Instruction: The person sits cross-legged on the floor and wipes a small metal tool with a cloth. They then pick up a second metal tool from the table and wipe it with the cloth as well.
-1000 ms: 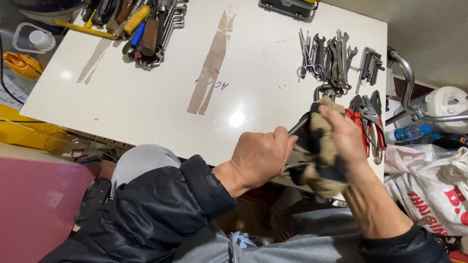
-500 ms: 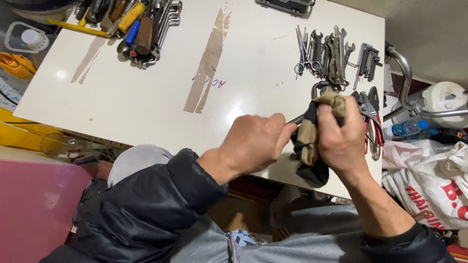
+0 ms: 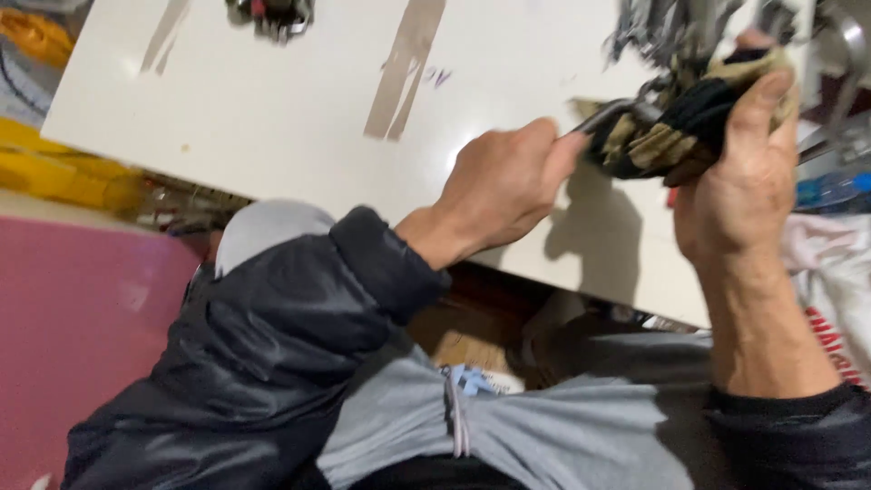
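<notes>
Metal tool (image 3: 606,115) clenched in left hand (image 3: 504,186); right hand (image 3: 739,181) wraps rag (image 3: 676,132) around its 2 o'clock end above tabletop (image 3: 272,118). Wiping looks underway, unfinished.

The broad middle of the white table (image 3: 272,118) lies bare, from about nine o'clock through to twelve, so a hand could sweep across it unhindered. At eleven o'clock a small clump of tools (image 3: 272,14) sits at the far edge. Toward one o'clock a blurred heap of metal wrenches (image 3: 671,27) crowds the far right corner, just behind the cloth (image 3: 676,127) bunched in the right hand (image 3: 739,195). The left hand (image 3: 508,181) (fist closed round a metal tool handle (image 3: 603,116)) blocks the near edge at centre. At three o'clock, white bags (image 3: 830,281) close off the table's side.
</notes>
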